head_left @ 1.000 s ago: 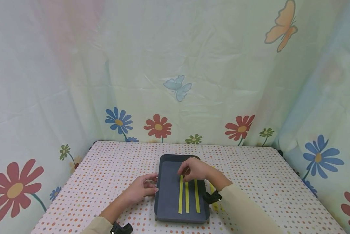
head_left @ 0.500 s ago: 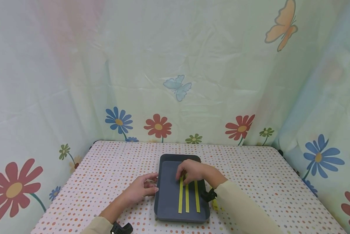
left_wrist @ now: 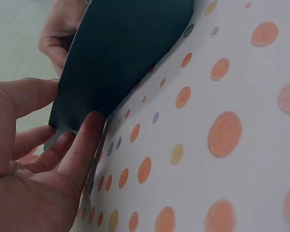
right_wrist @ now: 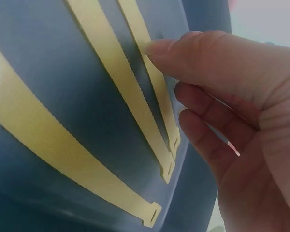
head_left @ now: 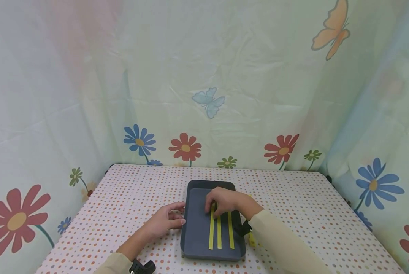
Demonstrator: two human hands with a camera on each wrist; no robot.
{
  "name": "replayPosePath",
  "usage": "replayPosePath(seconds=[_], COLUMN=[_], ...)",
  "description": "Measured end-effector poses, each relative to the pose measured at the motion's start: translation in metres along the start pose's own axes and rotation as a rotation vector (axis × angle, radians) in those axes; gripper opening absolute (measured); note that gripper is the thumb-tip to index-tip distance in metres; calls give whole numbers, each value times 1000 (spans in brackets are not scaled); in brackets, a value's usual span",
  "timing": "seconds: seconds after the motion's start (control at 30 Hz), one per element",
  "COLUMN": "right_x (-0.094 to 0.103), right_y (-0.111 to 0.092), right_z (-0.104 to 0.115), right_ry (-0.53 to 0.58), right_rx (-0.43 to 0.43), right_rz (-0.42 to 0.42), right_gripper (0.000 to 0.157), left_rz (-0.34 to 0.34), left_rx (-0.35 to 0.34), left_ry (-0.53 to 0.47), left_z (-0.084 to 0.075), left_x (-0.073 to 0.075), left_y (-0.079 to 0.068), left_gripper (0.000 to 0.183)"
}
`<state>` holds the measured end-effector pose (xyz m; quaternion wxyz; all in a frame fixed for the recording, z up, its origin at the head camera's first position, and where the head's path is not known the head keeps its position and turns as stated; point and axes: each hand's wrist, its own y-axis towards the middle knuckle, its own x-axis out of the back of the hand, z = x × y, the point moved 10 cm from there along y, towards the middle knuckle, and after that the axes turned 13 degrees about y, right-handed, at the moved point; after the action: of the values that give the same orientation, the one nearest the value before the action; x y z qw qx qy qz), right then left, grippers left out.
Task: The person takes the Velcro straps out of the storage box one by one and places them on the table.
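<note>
A dark grey rectangular tray [head_left: 197, 243] lies on the table, long side pointing away from me. Inside it, three flat yellow straps run lengthwise: a left strap [head_left: 211, 234], a middle strap [head_left: 219, 236] and a right strap [head_left: 231, 234]. Slotted tabs at their ends show in the right wrist view. My right hand [head_left: 225, 199] reaches over the far part of the straps, thumb and index finger pinching the left strap; its thumb [right_wrist: 183, 53] overlaps that strap. My left hand [head_left: 161, 222] rests its loosely bent fingers against the tray's left wall [left_wrist: 116, 53].
More yellow straps [head_left: 252, 239] lie on the table right of the tray, partly hidden by my right forearm. A dotted cloth [head_left: 143, 190] covers the table. Flower-printed curtains [head_left: 245, 76] enclose the back and both sides.
My right hand has shifted slightly left and toward me along the left strap, and its wrist has moved left. The left hand and the tray have stayed in place.
</note>
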<state>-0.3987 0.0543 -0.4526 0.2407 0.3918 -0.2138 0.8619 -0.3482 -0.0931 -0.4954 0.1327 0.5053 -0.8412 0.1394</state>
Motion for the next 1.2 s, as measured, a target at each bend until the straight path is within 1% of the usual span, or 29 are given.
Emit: replayPosePath(seconds=[0.27,0.43,0.77,1.03,1.2], right_x=[-4,-5,-8,-10,-12], right_y=[2,2,6,11,13], right_z=[0,0,4,13,13], right_ry=[10,5,-47,-82,-98], right_rx=[-23,-27,-45,-7,-1], right_rz=[32,42,56,70,65], right_gripper=[19,20,19,15,14], left_rz=[3,2,-2,-6,-5], left_rx=[-3,-7,-1,17,7], left_ry=[-3,18,30,45,50], left_z=[-1,-1,0,3,4], left_x=[-1,0,1,2,1], left_y=[-1,-2,-2,1,3], left_gripper=[68,69,69,68,67])
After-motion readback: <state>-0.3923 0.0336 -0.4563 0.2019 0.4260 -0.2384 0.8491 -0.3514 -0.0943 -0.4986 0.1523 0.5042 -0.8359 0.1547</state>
